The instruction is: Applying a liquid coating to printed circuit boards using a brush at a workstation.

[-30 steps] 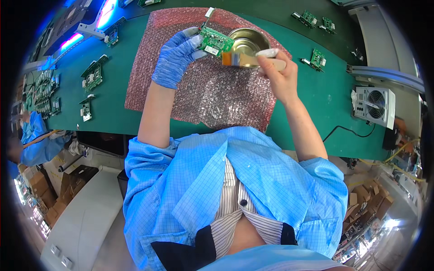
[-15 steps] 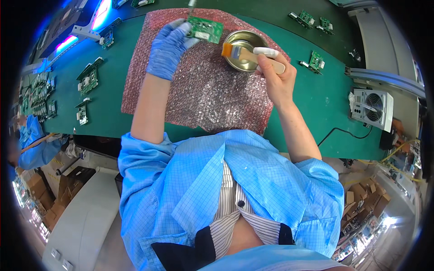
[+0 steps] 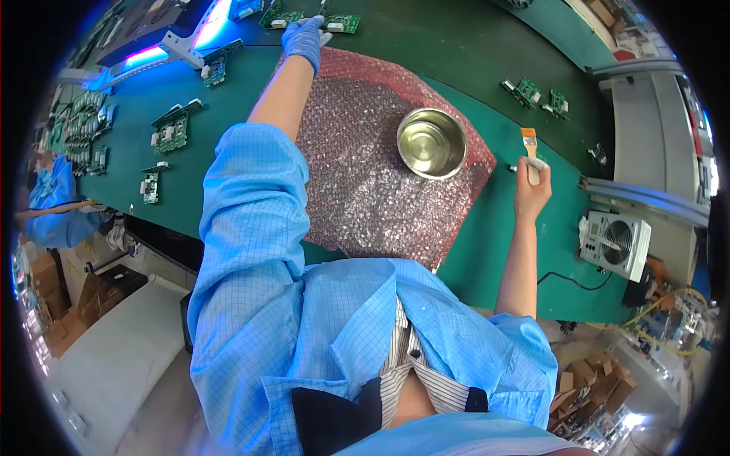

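Note:
My left hand [image 3: 304,39], in a blue glove, is stretched far across the green bench mat [image 3: 487,251]. Its fingers grip the edge of a green circuit board [image 3: 344,23] at the far side. My right hand [image 3: 531,191] is bare and held out to the right over the mat. It grips the handle of a small brush [image 3: 529,140] with orange bristles pointing away from me. Between the hands a round metal bowl [image 3: 432,143] stands on a pink bubble-wrap sheet [image 3: 357,190].
Several circuit boards [image 3: 172,131] lie on the mat to the left, and two more boards [image 3: 541,97] lie far right. A white fan unit [image 3: 614,240] sits at the right edge. Another person in blue [image 3: 53,207] works at the left. A lit lamp [image 3: 156,55] glows far left.
My left hand has carried the circuit board from above the bowl to the far side of the bench. My right hand has swung the brush away from the bowl to the right.

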Demonstrator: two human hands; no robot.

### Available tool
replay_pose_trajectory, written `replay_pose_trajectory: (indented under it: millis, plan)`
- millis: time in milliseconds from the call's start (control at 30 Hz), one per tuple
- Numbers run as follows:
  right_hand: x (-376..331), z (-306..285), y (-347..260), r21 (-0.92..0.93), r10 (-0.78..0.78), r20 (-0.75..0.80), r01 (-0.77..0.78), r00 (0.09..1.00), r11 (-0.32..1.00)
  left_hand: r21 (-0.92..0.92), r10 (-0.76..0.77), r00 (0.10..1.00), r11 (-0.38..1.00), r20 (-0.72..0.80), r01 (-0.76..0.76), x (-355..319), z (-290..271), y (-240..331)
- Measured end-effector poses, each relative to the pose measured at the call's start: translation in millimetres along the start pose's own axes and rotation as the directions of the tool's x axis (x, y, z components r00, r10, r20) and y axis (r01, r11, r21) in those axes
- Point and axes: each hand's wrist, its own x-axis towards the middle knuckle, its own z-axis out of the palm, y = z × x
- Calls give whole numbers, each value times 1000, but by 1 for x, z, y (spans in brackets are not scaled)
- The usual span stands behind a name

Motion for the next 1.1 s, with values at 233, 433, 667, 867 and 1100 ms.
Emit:
replay_pose_trajectory:
  millis: [233, 433, 667, 867, 1100]
  plan:
    - [-1, 3, 37, -463, -79, 293, 214, 953, 860, 259, -124, 968, 964, 220, 65, -74, -28, 35]
    - [5, 3, 41, -368, -294, 239, 366, 925, 855, 310, -117, 943, 951, 312, 16, -149, -48, 64]
    - [9, 17, -60, -56, -355, -46, 353, 934, 934, 483, -84, 796, 831, 599, -276, -240, -25, 67]
    - [-20, 59, -156, 216, -418, -93, 428, 904, 877, 426, 317, 591, 457, 742, -780, -306, 13, 51]
    - [-46, 79, -207, 321, -411, 10, 387, 911, 864, 502, 253, 674, 499, 694, -706, -302, -5, 48]
